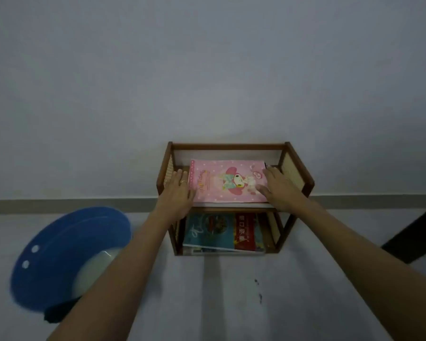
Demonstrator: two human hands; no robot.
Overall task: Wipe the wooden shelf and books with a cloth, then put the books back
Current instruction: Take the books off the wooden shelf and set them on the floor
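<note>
A small two-tier wooden shelf (228,145) with woven side panels stands against the wall. A pink book (226,180) with a cartoon cover lies flat on its upper tier, on top of other books whose edges show beneath. My left hand (178,190) presses against the book's left spine edge, fingers stretched along it. My right hand (279,185) holds the book's right edge, thumb on the cover. On the lower tier lie a teal book (208,230) and a red book (246,232). A dark cloth (57,313) hangs at the near rim of the basin.
A blue basin (59,242) holding water sits on the floor to the left of the shelf, under my left forearm. A grey baseboard (59,205) runs along the wall. A dark object (413,237) slants in at the right edge.
</note>
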